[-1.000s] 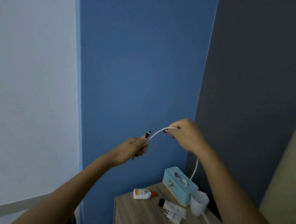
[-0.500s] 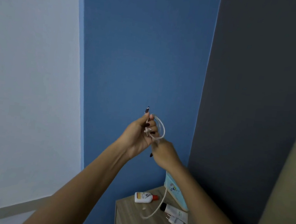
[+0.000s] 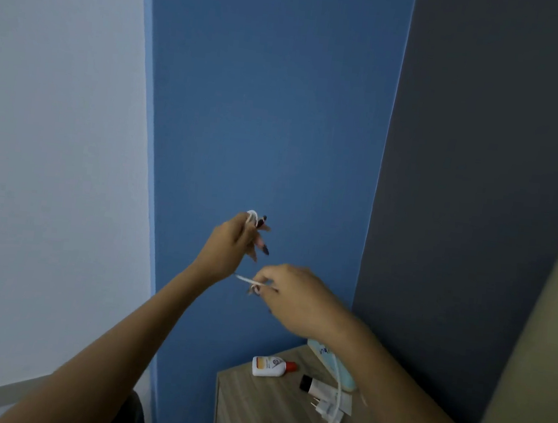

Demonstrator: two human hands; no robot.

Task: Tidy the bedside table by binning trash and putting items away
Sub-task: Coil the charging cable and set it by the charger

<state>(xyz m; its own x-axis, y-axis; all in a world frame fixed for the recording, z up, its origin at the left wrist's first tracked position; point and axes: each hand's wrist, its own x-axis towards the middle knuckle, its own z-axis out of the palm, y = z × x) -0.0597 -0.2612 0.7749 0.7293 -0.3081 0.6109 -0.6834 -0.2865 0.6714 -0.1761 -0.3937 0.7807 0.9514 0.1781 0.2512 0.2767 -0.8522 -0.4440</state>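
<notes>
A thin white cable [image 3: 337, 395] runs between both hands held up in front of the blue wall. My left hand [image 3: 233, 241] grips a small loop of it at the top of its fingers. My right hand [image 3: 291, 297], lower and to the right, pinches the cable near its fingertips; the rest hangs down behind my right forearm over the wooden bedside table [image 3: 256, 412]. On the table lie a white bottle with a red cap [image 3: 271, 366], a white tube with a black cap [image 3: 319, 389] and a white plug adapter [image 3: 327, 411].
A light blue box [image 3: 345, 370] stands at the back of the table, mostly hidden by my right forearm. A beige headboard [image 3: 539, 342] rises at the right. The table sits in a corner between the blue wall and a dark grey wall.
My hands have come apart: the left one stays high with the loop, the right one has dropped lower and rightward, drawing the cable along. The hanging end has swung right over the adapter.
</notes>
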